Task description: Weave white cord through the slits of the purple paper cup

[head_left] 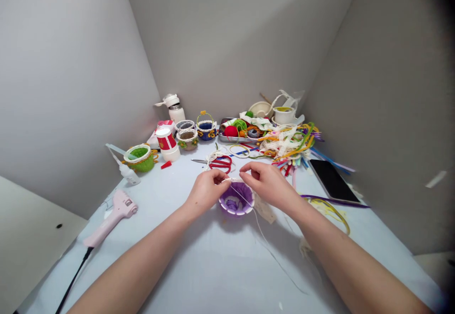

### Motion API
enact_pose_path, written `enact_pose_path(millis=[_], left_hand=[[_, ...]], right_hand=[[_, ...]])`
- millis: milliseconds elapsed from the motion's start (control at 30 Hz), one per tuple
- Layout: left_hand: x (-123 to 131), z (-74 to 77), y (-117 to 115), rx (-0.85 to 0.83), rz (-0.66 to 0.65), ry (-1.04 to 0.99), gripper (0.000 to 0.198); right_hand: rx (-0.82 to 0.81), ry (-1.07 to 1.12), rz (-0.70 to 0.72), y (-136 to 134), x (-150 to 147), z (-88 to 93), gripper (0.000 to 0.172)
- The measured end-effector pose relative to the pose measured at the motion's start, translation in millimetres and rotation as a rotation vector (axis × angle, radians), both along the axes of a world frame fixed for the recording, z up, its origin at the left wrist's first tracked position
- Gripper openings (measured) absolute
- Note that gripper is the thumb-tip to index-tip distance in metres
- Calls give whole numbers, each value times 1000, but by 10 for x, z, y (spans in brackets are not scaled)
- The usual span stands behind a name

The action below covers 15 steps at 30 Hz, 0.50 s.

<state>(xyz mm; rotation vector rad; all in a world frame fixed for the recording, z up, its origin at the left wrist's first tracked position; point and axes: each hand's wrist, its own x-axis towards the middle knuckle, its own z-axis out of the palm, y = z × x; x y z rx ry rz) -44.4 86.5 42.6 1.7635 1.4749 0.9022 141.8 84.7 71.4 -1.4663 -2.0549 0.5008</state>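
Note:
A small purple basket (236, 199) with a white rim stands in front of me, with purple yarn inside. My left hand (209, 188) pinches its far left rim between thumb and fingers. Over the right side of the rim, my right hand (265, 181) has its thumb and index finger drawn close together; anything between them is too small to make out. A thin white thread (262, 234) runs from the left fingertips across the basket and down onto the table. Beige lace (265, 209) lies beside the basket, partly under the right hand.
Red-handled scissors (220, 163) lie just beyond the hands. A pink glue gun (112, 217) and a white squeeze bottle (129, 174) are at left. Small decorated baskets (187, 138), a tray of yarn (238, 139) and tangled ribbons (289, 143) line the back; a phone (334, 180) lies right.

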Motion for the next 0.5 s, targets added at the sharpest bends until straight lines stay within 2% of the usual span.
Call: enact_pose_path(millis=[267, 500], left_hand=[[16, 12, -87, 21, 40, -29, 11], [43, 17, -265, 133, 115, -29, 7]], right_hand=[[45, -333, 83, -242, -108, 67, 11], [185, -178, 60, -228, -25, 66, 9]])
